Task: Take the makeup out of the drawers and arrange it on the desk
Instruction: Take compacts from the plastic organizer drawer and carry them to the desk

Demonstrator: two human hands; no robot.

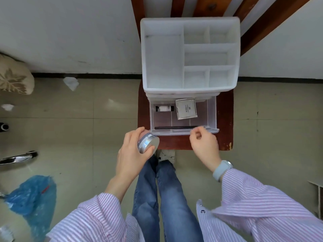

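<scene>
Floor (108, 123): pale tiles under everything, with a blue plastic bag (33, 198) at near left and crumpled white paper (70, 83) by the far wall.
Organizer (189, 56): white plastic box with open top compartments, standing on a red-brown wooden stool (225, 119) in the middle of the scene.
Drawer (212, 116): clear plastic, pulled out toward the near side from the bottom of the organizer, its front lip over the stool.
Left hand (130, 154): fingers and thumb wrapped round a jar, held just off the drawer's near left corner, above the stool's edge.
Right hand (203, 145): at the drawer's near right front edge, fingers loosely curled with thumb and forefinger close together, gripping nothing that can be seen; a pale watch (222, 169) on the wrist.
Jar (148, 143): round, silver-lidded, tilted with the lid facing right and near, outside the drawer.
Compact (186, 109): square silver case lying flat in the drawer's far middle, slightly skewed.
Pencil (176, 127): thin black stick lying along the drawer's near wall, left to right.
Bottle (164, 108): small, white-labelled with dark ends, on its side at the drawer's far left.
</scene>
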